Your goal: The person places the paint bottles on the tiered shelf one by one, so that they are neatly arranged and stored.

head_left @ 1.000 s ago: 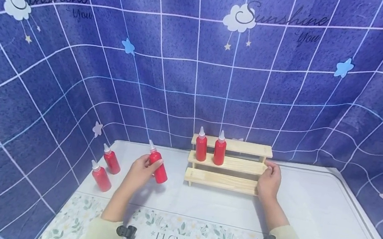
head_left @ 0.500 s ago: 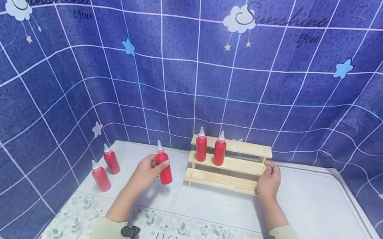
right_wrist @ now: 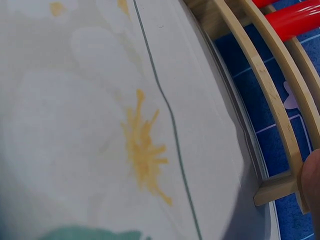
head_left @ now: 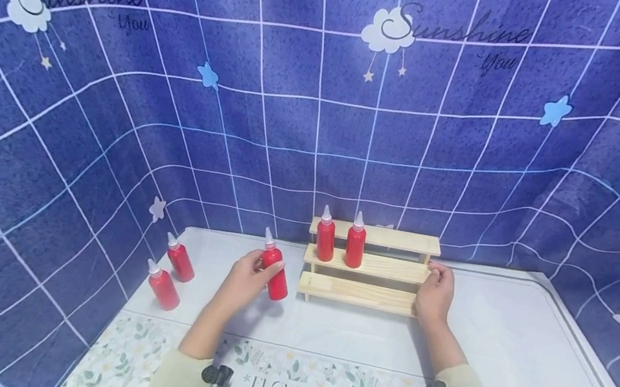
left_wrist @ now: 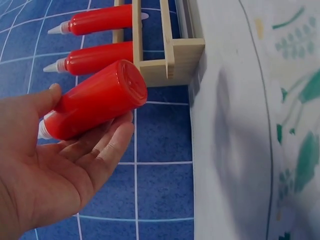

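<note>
My left hand holds a red squeeze bottle with a pale pointed nozzle, thumb on one side and fingers on the other. The bottle tilts slightly, nozzle up, just left of a three-tier wooden display rack. In the left wrist view, the held bottle shows its base toward the rack. Two more red bottles, one at the left end and another beside it, stand upright on the middle tier. My right hand grips the rack's right end, its thumb side at the edge of the right wrist view.
Two further red bottles, a rear one and a front one, stand at the table's left side. Behind the white table hangs a blue grid-patterned curtain. A floral strip runs along the front.
My left hand has moved right with the bottle, closer to the rack, and the bottle leans less. The right hand and the rack have stayed in place.
</note>
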### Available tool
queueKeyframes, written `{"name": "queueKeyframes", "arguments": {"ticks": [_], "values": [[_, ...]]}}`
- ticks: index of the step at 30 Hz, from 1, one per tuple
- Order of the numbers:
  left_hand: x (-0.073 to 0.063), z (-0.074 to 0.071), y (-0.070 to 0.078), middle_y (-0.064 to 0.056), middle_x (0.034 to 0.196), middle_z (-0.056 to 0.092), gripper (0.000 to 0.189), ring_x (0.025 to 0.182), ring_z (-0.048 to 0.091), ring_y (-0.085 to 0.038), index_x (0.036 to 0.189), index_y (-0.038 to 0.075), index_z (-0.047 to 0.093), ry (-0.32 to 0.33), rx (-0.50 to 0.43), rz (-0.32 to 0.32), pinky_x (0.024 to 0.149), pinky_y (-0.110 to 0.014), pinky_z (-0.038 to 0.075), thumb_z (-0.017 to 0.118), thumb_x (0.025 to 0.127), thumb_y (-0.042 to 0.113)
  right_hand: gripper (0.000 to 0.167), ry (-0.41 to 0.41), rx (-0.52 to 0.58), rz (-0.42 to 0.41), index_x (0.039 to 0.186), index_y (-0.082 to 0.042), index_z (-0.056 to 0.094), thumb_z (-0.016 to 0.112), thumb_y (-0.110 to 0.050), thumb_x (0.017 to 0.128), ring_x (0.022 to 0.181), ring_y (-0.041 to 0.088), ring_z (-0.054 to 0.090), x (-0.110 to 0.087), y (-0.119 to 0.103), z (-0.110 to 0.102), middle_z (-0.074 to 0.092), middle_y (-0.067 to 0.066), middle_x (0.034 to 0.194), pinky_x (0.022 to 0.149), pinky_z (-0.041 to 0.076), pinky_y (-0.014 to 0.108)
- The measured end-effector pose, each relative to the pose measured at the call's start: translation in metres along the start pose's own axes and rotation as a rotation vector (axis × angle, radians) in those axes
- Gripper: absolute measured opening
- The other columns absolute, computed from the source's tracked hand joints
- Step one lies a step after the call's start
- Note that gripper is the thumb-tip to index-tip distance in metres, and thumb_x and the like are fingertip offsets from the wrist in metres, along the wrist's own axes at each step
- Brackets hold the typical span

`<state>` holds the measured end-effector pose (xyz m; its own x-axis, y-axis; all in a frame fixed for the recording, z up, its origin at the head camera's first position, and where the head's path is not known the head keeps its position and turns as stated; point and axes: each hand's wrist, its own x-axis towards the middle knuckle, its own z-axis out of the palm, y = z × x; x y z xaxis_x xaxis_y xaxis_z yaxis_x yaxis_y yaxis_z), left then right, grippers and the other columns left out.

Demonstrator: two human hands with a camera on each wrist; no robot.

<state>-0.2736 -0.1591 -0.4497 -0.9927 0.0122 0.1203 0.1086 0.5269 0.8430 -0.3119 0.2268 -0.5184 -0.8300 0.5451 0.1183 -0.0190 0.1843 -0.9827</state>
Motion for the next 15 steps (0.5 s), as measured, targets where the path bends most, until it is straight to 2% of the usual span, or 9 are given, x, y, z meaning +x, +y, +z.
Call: {"name": "queueKeyframes", "arguments": {"ticks": [2, 6, 9, 15], "values": [[0.001, 0.002, 0.003, -0.013, 0.113, 0.078, 0.043, 0.087, 0.071, -0.020, 0.129, 0.011, 0.068, -0.004, -0.016, 0.004, 0.077, -0.034, 0.064, 0.073, 0.099, 0.042, 0.036, 0.002, -0.001, 0.006, 0.135, 0.002, 0.047, 0.026, -0.018, 0.115, 0.120, 0.033, 0.054, 0.000, 0.000, 0.001, 0.053, 0.022, 0.130, 0.105, 0.046, 0.044], [0.003, 0.006, 0.007, -0.013, 0.111, 0.079, 0.040, 0.085, 0.071, -0.020, 0.127, 0.010, 0.069, -0.015, -0.047, 0.029, 0.075, -0.034, 0.064, 0.074, 0.099, 0.038, 0.034, 0.009, -0.005, 0.015, 0.135, 0.001, 0.047, 0.027, -0.019, 0.115, 0.101, 0.022, 0.051, 0.000, 0.000, 0.002, 0.053, 0.015, 0.120, 0.087, 0.043, 0.030], [0.003, 0.009, 0.011, -0.013, 0.111, 0.079, 0.039, 0.084, 0.071, -0.020, 0.126, 0.010, 0.069, -0.021, -0.056, 0.043, 0.075, -0.034, 0.064, 0.075, 0.099, 0.037, 0.033, 0.019, -0.005, 0.016, 0.135, 0.000, 0.047, 0.029, -0.018, 0.115, 0.098, 0.018, 0.050, 0.000, 0.000, 0.001, 0.054, 0.013, 0.118, 0.083, 0.042, 0.026], [0.002, 0.015, 0.020, -0.012, 0.114, 0.079, 0.040, 0.088, 0.072, -0.020, 0.126, 0.012, 0.069, -0.034, -0.066, 0.051, 0.078, -0.037, 0.065, 0.075, 0.098, 0.040, 0.032, 0.019, 0.016, 0.019, 0.134, 0.002, 0.048, 0.030, -0.016, 0.114, 0.094, 0.019, 0.048, -0.001, -0.004, -0.001, 0.053, 0.014, 0.114, 0.080, 0.041, 0.027]]}}
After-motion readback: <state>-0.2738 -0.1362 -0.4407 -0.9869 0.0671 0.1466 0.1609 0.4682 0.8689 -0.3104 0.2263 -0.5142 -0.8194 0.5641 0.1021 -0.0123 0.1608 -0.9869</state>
